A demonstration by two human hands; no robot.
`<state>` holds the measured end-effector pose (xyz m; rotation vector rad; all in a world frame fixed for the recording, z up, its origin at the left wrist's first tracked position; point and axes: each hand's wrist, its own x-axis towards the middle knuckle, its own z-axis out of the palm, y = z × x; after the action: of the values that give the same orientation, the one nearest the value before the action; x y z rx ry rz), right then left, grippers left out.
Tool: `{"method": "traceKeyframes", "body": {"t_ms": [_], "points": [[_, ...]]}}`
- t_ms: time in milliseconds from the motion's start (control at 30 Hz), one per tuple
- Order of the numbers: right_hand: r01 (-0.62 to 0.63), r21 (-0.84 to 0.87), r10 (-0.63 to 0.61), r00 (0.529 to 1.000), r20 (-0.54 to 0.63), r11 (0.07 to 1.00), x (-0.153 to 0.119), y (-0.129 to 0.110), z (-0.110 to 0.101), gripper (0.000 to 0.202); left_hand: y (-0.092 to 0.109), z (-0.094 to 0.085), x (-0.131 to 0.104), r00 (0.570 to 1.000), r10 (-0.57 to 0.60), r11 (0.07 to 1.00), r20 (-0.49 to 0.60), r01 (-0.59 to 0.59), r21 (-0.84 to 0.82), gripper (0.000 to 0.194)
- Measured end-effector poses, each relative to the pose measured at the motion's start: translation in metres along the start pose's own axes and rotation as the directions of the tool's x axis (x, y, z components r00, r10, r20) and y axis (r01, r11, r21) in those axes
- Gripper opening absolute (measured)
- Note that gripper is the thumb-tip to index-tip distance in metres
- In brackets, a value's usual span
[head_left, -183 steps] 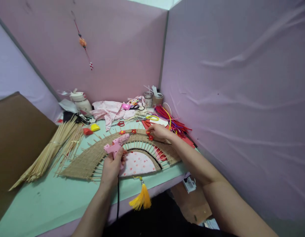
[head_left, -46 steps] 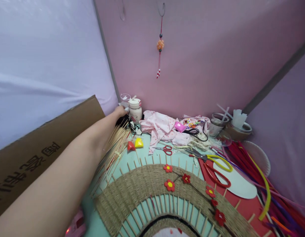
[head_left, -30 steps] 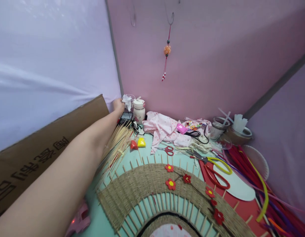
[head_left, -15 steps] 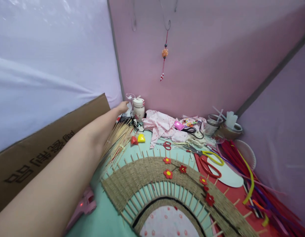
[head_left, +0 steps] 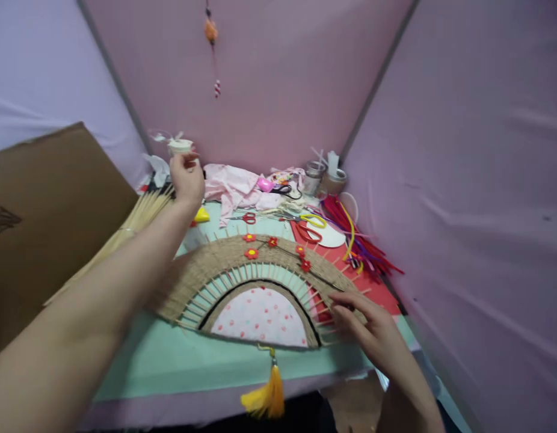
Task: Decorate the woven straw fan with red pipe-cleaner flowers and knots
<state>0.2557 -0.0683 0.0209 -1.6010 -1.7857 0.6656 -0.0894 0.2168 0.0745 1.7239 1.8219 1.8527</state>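
Note:
A woven fan-shaped piece point(head_left: 215, 264) lies on the pale green tabletop, with thin wooden ribs, red felt-like flowers point(head_left: 251, 254) and a half-round of pink-spotted cloth point(head_left: 260, 316). A yellow tassel point(head_left: 272, 391) hangs from its bottom edge. My left hand point(head_left: 187, 179) is raised over the far left, in front of the white lidded bottle point(head_left: 180, 145). Its fingers are curled together, and whatever they may hold is too small to make out. By the fan's right end is my right hand point(head_left: 373, 331), thumb and forefinger stretched out and apart, nothing visible between them.
A cardboard sheet point(head_left: 44, 222) stands at the left beside a bundle of thin sticks point(head_left: 141, 219). Along the back are crumpled pink cloth point(head_left: 233, 186), red-handled scissors point(head_left: 310, 233) and jars point(head_left: 314, 174). Red and purple strips point(head_left: 364, 240) lie at right.
My left hand has come away from beside the bottle and now shows in front of it. My right hand has entered at the fan's right end. The view has shifted right and down, revealing the tassel.

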Motion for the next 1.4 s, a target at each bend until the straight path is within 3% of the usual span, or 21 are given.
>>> {"method": "traceKeyframes", "body": {"t_ms": [100, 133, 200, 233, 267, 367, 433, 600, 800, 1033, 1400], "points": [[-0.022, -0.014, 0.022, 0.999, -0.026, 1.000, -0.006, 0.004, 0.002, 0.028, 0.038, 0.015, -0.066, 0.968, 0.147, 0.988, 0.205, -0.134, -0.076, 0.033], [-0.026, -0.014, 0.025, 0.999, -0.036, 1.000, -0.009, 0.006, 0.002, 0.027, 0.049, 0.019, -0.088, 0.929, 0.212, 0.976, 0.304, -0.188, -0.107, 0.032], [-0.023, -0.007, 0.022, 0.998, -0.055, 1.000, -0.013, 0.010, 0.003, 0.026, 0.065, 0.028, -0.126, 0.698, 0.388, 0.914, 0.602, -0.376, -0.153, 0.036], [-0.020, 0.001, 0.020, 0.998, -0.061, 1.000, -0.014, 0.012, 0.003, 0.025, 0.071, 0.032, -0.142, 0.597, 0.418, 0.884, 0.685, -0.440, -0.156, 0.038], [-0.016, 0.011, 0.017, 0.998, -0.066, 1.000, -0.016, 0.013, 0.003, 0.025, 0.075, 0.035, -0.156, 0.527, 0.418, 0.859, 0.740, -0.494, -0.133, 0.037], [-0.015, 0.041, 0.018, 0.998, -0.065, 0.999, -0.019, 0.016, 0.003, 0.025, 0.081, 0.041, -0.184, 0.377, 0.427, 0.780, 0.822, -0.614, -0.123, 0.031], [-0.020, 0.060, 0.024, 0.998, -0.058, 0.998, -0.020, 0.018, 0.004, 0.025, 0.082, 0.041, -0.192, 0.328, 0.448, 0.732, 0.832, -0.669, -0.130, 0.029], [-0.022, 0.105, 0.028, 0.998, -0.055, 0.994, -0.021, 0.023, 0.004, 0.025, 0.084, 0.039, -0.193, 0.272, 0.462, 0.644, 0.844, -0.757, -0.109, 0.026], [-0.009, 0.113, 0.016, 0.998, -0.066, 0.994, -0.022, 0.026, 0.005, 0.025, 0.086, 0.044, -0.191, 0.231, 0.442, 0.605, 0.867, -0.790, -0.098, 0.028], [-0.030, 0.125, 0.036, 0.998, -0.046, 0.992, -0.026, 0.030, 0.004, 0.024, 0.085, 0.046, -0.191, 0.213, 0.445, 0.584, 0.870, -0.806, -0.101, 0.029], [-0.017, 0.132, 0.021, 0.999, -0.030, 0.991, -0.026, 0.028, 0.006, 0.022, 0.081, 0.043, -0.190, 0.143, 0.443, 0.496, 0.885, -0.861, -0.109, 0.035]]}}
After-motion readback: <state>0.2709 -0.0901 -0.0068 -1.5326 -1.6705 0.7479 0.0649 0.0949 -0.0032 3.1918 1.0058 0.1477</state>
